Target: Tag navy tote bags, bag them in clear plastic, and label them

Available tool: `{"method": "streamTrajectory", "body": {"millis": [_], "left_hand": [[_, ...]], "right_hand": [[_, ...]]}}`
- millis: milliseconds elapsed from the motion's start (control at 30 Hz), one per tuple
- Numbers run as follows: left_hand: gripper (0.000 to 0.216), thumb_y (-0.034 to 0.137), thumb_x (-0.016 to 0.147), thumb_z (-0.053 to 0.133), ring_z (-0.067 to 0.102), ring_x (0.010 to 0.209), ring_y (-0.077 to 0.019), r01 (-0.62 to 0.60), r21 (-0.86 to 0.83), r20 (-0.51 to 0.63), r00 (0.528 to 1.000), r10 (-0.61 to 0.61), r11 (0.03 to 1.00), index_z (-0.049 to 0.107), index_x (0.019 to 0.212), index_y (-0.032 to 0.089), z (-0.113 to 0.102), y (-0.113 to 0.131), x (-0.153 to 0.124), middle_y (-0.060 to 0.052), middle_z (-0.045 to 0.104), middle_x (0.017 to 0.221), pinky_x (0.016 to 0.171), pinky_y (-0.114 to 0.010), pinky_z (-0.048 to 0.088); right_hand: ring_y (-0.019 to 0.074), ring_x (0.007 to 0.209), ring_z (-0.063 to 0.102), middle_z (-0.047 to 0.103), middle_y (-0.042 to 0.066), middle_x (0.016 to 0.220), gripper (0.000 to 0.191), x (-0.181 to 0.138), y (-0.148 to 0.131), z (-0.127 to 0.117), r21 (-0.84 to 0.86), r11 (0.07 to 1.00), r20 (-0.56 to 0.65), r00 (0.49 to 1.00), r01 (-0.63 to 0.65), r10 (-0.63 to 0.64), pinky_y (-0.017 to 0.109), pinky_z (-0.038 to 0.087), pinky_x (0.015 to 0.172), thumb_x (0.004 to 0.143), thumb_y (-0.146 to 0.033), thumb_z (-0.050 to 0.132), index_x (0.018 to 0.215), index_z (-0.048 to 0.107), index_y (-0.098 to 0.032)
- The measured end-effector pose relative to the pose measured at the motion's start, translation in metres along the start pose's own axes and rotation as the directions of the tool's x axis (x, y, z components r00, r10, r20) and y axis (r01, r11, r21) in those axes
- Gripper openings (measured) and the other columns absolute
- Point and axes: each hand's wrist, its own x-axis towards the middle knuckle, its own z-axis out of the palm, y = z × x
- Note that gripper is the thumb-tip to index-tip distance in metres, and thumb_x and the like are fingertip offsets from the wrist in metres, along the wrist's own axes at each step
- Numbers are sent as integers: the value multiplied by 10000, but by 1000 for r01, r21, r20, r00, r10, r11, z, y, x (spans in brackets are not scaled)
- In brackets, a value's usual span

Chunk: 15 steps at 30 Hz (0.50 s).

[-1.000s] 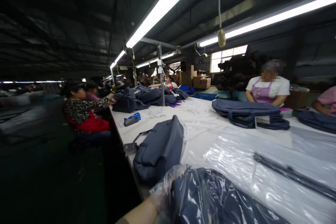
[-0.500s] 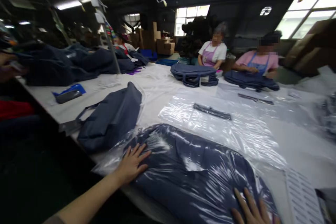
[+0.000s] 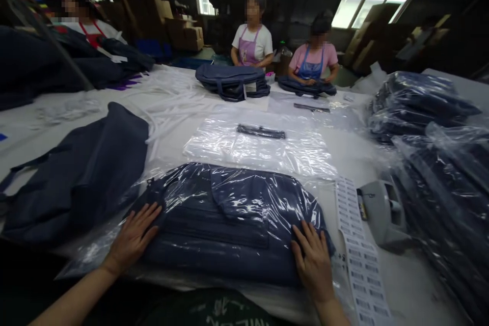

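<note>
A navy bag (image 3: 229,224) in a clear plastic sleeve lies flat on the white table right in front of me. My left hand (image 3: 133,237) rests on its left end, fingers spread over the plastic. At the right end, my right hand (image 3: 313,260) presses flat on the sleeve, its fingers stretched out. Neither hand grips anything. Loose plastic from the sleeve spreads out past the bag's left side. Left of it lies an unwrapped navy bag (image 3: 80,173) with a handle. Beyond the wrapped bag are flat clear plastic bags (image 3: 217,132) with a dark strap (image 3: 261,131) on top.
A strip of barcode labels (image 3: 357,254) and a grey tape dispenser (image 3: 384,214) are to the right. Wrapped bags (image 3: 424,102) are stacked beyond. Across the table, co-workers handle navy bags (image 3: 233,81). A pole (image 3: 57,46) stands at the left.
My view has turned right and now takes in the dispenser and the wrapped stacks. The wrapped bag lies straighter before me, with both hands still flat on it.
</note>
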Motion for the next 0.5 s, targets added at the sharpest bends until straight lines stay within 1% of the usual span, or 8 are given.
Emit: {"method": "streamTrajectory", "body": {"millis": [67, 133, 200, 267, 333, 400, 467, 500], "left_hand": [[545, 518, 950, 323, 315, 1371, -333, -13, 9, -5, 1000, 13, 1000, 462, 1379, 212, -14, 4, 5, -94, 391, 1463, 1109, -597, 253], [532, 530, 941, 362, 366, 1337, -331, -24, 3, -97, 995, 24, 1000, 515, 1318, 188, -35, 19, 17, -114, 447, 1419, 1111, -562, 279], [517, 545, 924, 413, 462, 1249, -302, -8, -36, -208, 978, 1, 999, 546, 1245, 162, -55, 44, 40, -125, 540, 1304, 1098, -489, 337], [551, 580, 897, 450, 515, 1168, -278, 36, -92, -241, 969, -58, 995, 533, 1228, 148, -65, 75, 74, -120, 583, 1208, 1067, -437, 386], [680, 634, 854, 451, 484, 1203, -291, 91, -133, -199, 973, -116, 987, 475, 1292, 114, -63, 102, 112, -145, 546, 1253, 1081, -442, 374], [845, 677, 802, 430, 405, 1289, -318, 146, -167, -72, 985, -160, 975, 383, 1366, 49, -51, 121, 140, -196, 450, 1360, 1114, -458, 329], [951, 706, 762, 397, 361, 1328, -339, 176, -173, 92, 982, -162, 969, 317, 1395, 1, -37, 130, 153, -232, 378, 1417, 1128, -465, 301], [975, 726, 746, 379, 381, 1312, -352, 178, -161, 158, 975, -153, 971, 313, 1395, 1, -30, 132, 155, -236, 393, 1407, 1115, -478, 315]], "right_hand": [[306, 1345, 386, 444, 112, 1444, 422, 0, 5, -15, 82, 996, -23, 999, -45, 47, 587, 317, 1086, 963, -371, 400, 1353, 468, -228], [309, 1363, 358, 416, 119, 1460, 444, -5, 13, -31, 155, 978, -86, 984, -139, 153, 579, 309, 1102, 961, -398, 397, 1362, 455, -217], [339, 1337, 388, 447, 146, 1428, 497, -17, 25, -43, 191, 945, -143, 945, -265, 294, 587, 320, 1094, 944, -486, 396, 1328, 494, -186], [387, 1283, 442, 492, 192, 1372, 605, -33, 37, -48, 211, 893, -158, 888, -397, 432, 612, 350, 1059, 908, -594, 386, 1275, 539, -138], [416, 1243, 472, 518, 227, 1329, 701, -50, 47, -50, 219, 842, -156, 834, -494, 530, 624, 365, 1037, 869, -671, 379, 1237, 562, -102], [418, 1242, 469, 514, 244, 1323, 751, -66, 54, -54, 205, 800, -186, 780, -564, 598, 608, 359, 1047, 847, -702, 380, 1227, 563, -81], [415, 1271, 436, 487, 263, 1340, 781, -85, 59, -63, 174, 743, -251, 701, -646, 668, 595, 333, 1066, 839, -709, 377, 1233, 551, -57], [416, 1291, 409, 463, 274, 1356, 802, -95, 62, -69, 166, 697, -275, 645, -698, 712, 592, 315, 1076, 831, -711, 383, 1248, 533, -42]]}}
